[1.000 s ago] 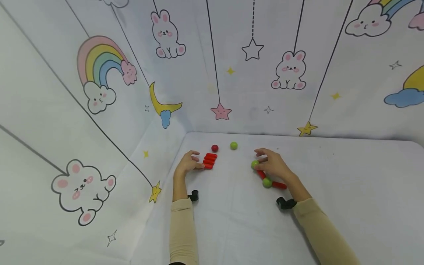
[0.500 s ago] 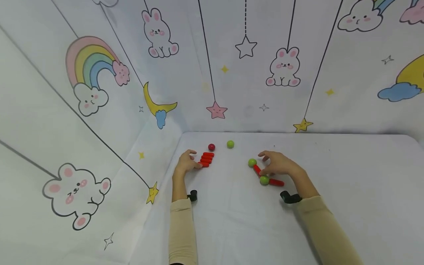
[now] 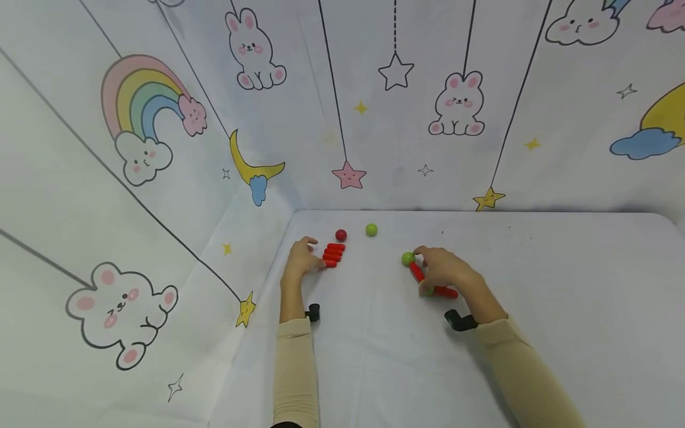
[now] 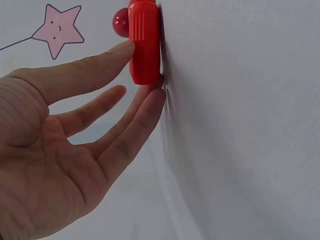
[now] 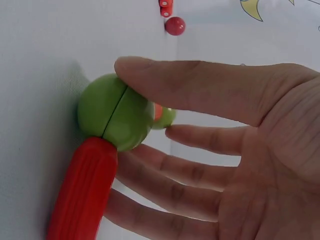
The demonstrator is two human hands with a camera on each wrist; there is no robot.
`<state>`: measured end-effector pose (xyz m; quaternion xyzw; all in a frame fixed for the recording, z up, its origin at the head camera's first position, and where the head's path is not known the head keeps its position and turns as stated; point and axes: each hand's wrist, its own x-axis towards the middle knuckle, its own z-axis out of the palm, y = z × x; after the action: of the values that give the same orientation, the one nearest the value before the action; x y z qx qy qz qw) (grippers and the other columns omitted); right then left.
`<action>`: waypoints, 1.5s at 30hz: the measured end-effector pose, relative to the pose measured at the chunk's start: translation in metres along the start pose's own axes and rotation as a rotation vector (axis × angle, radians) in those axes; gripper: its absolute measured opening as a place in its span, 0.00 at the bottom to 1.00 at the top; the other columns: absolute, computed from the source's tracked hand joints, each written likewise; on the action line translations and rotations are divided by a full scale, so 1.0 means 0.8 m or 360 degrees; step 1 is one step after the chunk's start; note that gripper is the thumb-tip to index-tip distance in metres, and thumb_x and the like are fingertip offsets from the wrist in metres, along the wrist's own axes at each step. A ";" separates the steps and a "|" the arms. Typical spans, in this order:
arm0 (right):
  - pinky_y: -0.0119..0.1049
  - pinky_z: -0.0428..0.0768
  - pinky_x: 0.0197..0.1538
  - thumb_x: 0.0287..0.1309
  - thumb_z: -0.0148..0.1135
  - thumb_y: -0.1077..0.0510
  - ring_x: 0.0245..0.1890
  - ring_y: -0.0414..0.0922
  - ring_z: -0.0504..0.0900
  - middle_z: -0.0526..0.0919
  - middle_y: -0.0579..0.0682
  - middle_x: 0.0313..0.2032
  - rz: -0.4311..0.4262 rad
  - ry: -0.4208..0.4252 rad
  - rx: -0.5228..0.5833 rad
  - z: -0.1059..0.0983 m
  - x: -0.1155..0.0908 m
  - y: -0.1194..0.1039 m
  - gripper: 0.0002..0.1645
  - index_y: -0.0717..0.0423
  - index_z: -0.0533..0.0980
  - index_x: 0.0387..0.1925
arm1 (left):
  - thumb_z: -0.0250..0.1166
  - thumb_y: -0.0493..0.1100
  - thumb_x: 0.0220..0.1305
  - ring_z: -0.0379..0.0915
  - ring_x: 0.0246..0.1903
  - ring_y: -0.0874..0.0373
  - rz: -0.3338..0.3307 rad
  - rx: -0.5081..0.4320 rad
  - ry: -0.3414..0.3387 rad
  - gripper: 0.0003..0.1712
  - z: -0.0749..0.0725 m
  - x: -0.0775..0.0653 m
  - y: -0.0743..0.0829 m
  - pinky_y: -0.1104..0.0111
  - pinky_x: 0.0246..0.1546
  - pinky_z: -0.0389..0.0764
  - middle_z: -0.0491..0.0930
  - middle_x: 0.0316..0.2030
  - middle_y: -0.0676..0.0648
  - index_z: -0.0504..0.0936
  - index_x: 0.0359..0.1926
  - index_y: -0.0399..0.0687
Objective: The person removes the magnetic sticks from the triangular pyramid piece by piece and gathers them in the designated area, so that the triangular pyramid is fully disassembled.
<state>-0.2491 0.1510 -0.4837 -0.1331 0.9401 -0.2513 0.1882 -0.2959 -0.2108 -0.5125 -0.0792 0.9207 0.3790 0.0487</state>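
Note:
My right hand [image 3: 446, 268] holds a zigzag chain of red rods and green balls on the white table. Its thumb presses on the near green ball [image 5: 112, 112], a red rod [image 5: 82, 192] sticks out of that ball, and the fingers pass behind them. The chain's far green ball [image 3: 408, 258] lies by the index fingertip. At the left, the relaxed left hand [image 3: 302, 259] touches the nearest of several red rods [image 3: 333, 256] lying side by side. In the left wrist view, its thumb rests against a ribbed red rod [image 4: 145, 50], with fingertips near the rod's end.
A loose red ball [image 3: 341, 235] and a loose green ball [image 3: 371, 230] lie behind the rods. The table [image 3: 374, 345] meets a white cloth wall [image 3: 398, 172] printed with rabbits and stars at the back and left. Each wrist carries a small black camera [image 3: 459, 321].
My right hand first drew back from the far green ball, then spread along the chain, its thumb now covering the near ball. The left hand stays by the rods. The head view has shifted slightly.

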 end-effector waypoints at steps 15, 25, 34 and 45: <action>0.37 0.87 0.33 0.50 0.73 0.71 0.34 0.49 0.83 0.78 0.68 0.59 0.0051 -0.0011 0.0239 0.001 -0.001 -0.006 0.46 0.63 0.68 0.72 | 0.72 0.37 0.65 0.73 0.58 0.41 -0.0061 -0.0045 0.0000 0.32 -0.004 -0.006 0.004 0.51 0.58 0.83 0.73 0.64 0.35 0.73 0.69 0.43; 0.38 0.88 0.32 0.50 0.74 0.70 0.35 0.50 0.84 0.76 0.69 0.61 0.0162 0.0019 0.0310 0.005 0.002 -0.007 0.46 0.64 0.68 0.71 | 0.69 0.43 0.70 0.73 0.56 0.42 0.0014 -0.0035 0.0027 0.28 -0.008 -0.004 0.003 0.50 0.57 0.82 0.73 0.62 0.35 0.74 0.68 0.42; 0.38 0.86 0.36 0.50 0.78 0.64 0.41 0.52 0.82 0.80 0.64 0.56 0.0142 0.0091 0.0244 0.003 0.011 -0.002 0.46 0.63 0.69 0.70 | 0.70 0.43 0.69 0.81 0.48 0.42 0.0278 -0.0121 -0.0082 0.29 0.011 -0.016 0.050 0.56 0.48 0.86 0.74 0.61 0.33 0.75 0.66 0.38; 0.40 0.89 0.38 0.50 0.81 0.63 0.41 0.52 0.86 0.79 0.69 0.60 0.0162 0.0105 0.0471 0.007 0.014 0.000 0.51 0.63 0.66 0.73 | 0.73 0.42 0.67 0.86 0.46 0.40 0.0354 -0.0422 -0.0759 0.33 0.065 -0.042 0.092 0.57 0.43 0.89 0.77 0.59 0.35 0.73 0.68 0.38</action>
<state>-0.2570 0.1452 -0.4913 -0.0479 0.9039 -0.3815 0.1873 -0.2745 -0.1188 -0.4932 0.1079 0.8287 0.5070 0.2112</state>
